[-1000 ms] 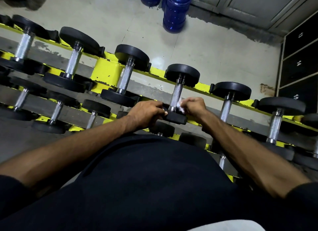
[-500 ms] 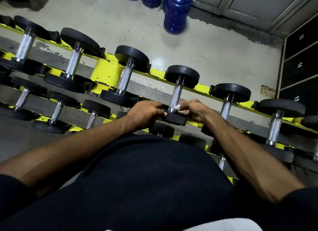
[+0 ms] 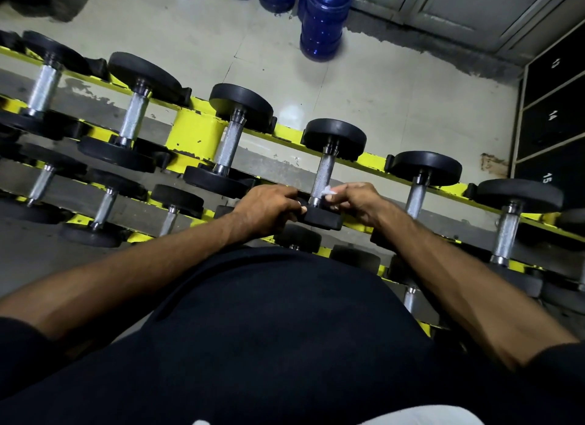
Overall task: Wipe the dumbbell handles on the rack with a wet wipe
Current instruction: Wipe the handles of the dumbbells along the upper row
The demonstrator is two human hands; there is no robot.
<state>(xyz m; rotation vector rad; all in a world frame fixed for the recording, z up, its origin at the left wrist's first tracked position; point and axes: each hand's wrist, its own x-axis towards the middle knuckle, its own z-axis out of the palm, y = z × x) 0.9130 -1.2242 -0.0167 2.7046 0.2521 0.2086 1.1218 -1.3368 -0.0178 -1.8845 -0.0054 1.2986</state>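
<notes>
– Dumbbell handle [image 3: 323, 174] first: where is it?
– On the top tier of the yellow rack [image 3: 196, 133], about the middle of the row. Its knurled steel bar runs near to far between two black heads.
– And the hands?
– The right grip [image 3: 357, 199] pinches a white wet wipe [image 3: 327, 191] against the near end of that bar, just above the near head [image 3: 323, 219]. The left grip [image 3: 266, 207] is curled round the left edge of that same head, which I take as steadying the weight.
– So which step is this?
– Wiping this one handle, I'd judge, with the wipe at the near end of its stroke. Most of the bar shows bare beyond the wipe.
– What does the next move call for?
– Probably drawing the wipe up toward the far head [image 3: 334, 138] and wrapping it round so the underside is covered. After that, both grips would shift right to the neighbouring dumbbell [image 3: 416, 196]. Whether those to the left are done I cannot tell.
– Any containers?
– Large blue water jugs [image 3: 323, 22] stand on the floor [image 3: 364, 92] beyond the rack; whether they hold water I cannot tell. At the far right are black lockers [image 3: 550, 117], two of them numbered 14 and 15, with doors shut and contents hidden. The rack's lower tiers carry smaller dumbbells [image 3: 104, 206].
</notes>
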